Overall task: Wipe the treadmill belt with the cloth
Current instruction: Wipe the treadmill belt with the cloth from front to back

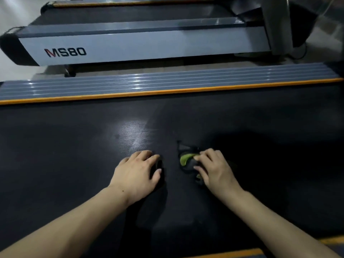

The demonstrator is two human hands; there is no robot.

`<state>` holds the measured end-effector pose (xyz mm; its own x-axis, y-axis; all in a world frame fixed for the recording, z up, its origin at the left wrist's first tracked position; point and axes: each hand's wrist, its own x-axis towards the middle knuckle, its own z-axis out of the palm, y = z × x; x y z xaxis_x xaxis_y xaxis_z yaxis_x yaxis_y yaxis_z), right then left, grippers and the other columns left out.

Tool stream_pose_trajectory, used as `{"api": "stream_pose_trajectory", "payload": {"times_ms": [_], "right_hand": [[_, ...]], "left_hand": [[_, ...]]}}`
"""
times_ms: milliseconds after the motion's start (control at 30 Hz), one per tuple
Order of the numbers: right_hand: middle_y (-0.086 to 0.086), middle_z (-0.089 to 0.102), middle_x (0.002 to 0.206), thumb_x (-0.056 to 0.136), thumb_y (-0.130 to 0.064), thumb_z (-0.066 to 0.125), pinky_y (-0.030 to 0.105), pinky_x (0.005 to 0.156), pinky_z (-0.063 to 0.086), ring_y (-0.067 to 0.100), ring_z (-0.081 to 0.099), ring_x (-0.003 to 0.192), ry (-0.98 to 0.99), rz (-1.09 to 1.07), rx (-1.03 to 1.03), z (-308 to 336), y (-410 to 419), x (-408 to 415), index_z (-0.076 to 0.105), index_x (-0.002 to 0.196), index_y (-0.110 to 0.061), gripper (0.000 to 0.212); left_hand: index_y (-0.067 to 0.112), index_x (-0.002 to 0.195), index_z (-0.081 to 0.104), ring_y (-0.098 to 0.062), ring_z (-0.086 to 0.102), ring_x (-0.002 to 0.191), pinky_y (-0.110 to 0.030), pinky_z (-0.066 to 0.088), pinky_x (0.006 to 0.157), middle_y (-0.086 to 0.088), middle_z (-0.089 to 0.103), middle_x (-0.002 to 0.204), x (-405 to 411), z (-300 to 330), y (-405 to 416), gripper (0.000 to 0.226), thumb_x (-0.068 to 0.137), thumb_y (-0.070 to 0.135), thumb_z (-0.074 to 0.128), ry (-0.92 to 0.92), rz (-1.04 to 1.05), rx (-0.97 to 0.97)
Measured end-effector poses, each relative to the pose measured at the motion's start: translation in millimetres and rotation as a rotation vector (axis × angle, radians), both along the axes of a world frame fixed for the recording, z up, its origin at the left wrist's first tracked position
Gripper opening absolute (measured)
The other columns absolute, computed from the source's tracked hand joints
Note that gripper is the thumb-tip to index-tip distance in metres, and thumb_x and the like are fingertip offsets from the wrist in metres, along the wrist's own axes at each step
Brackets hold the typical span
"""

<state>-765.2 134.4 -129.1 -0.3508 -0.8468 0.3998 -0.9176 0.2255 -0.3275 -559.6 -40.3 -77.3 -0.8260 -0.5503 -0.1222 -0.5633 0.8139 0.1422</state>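
The black treadmill belt (74, 146) fills the lower part of the head view. A dark cloth with a green patch (186, 159) lies bunched on the belt at the centre right. My right hand (214, 168) rests on the cloth, with its fingers curled over it and the thumb pinching its near side. My left hand (137, 170) lies on the belt just to the left of the cloth, palm down with the fingers loosely bent. It is hard to tell whether a dark edge of the cloth reaches under its fingertips.
A ribbed grey side rail with an orange strip (167, 86) borders the belt's far side. Beyond it stands a second treadmill marked MS80 (130, 47). An orange strip (232, 254) marks the belt's near edge at the bottom right.
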Motion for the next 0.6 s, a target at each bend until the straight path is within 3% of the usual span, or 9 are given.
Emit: {"api": "stream_pose_trajectory", "payload": {"times_ms": [133,267,333,600], "right_hand": [[0.008,0.056,0.097,0.092,-0.029,0.059,0.038,0.079,0.044,0.029,0.051,0.082,0.118,0.078,0.044,-5,-25,-46,0.061,0.101,-0.015,0.017],[0.011,0.055,0.1,0.092,-0.031,0.057,0.045,0.081,0.041,0.038,0.051,0.087,0.056,-0.278,0.039,4,-92,-117,0.058,0.097,-0.014,0.018],[0.011,0.055,0.102,0.091,-0.026,0.062,0.045,0.083,0.043,0.037,0.05,0.09,0.028,-0.336,0.055,9,-96,-115,0.058,0.098,-0.014,0.015],[0.005,0.056,0.099,0.088,-0.018,0.07,0.033,0.08,0.044,0.024,0.05,0.084,0.057,0.14,0.068,5,40,-20,0.063,0.103,-0.012,0.018]], "left_hand": [[0.042,0.145,0.044,-0.011,0.038,0.14,-0.036,0.038,0.11,0.018,0.043,0.148,7,-5,-3,0.057,0.093,0.064,0.033,-0.052,0.009,-0.021],[0.042,0.145,0.043,-0.012,0.038,0.14,-0.036,0.039,0.11,0.017,0.043,0.149,6,-5,7,0.065,0.088,0.067,0.023,-0.069,-0.005,-0.01],[0.042,0.145,0.042,-0.014,0.037,0.141,-0.037,0.038,0.112,0.016,0.041,0.151,2,-7,12,0.064,0.088,0.066,0.022,-0.065,-0.039,-0.02],[0.039,0.144,0.048,-0.019,0.036,0.145,-0.041,0.038,0.114,0.009,0.041,0.156,0,-14,18,0.067,0.087,0.063,0.021,-0.075,-0.074,-0.027]]}}
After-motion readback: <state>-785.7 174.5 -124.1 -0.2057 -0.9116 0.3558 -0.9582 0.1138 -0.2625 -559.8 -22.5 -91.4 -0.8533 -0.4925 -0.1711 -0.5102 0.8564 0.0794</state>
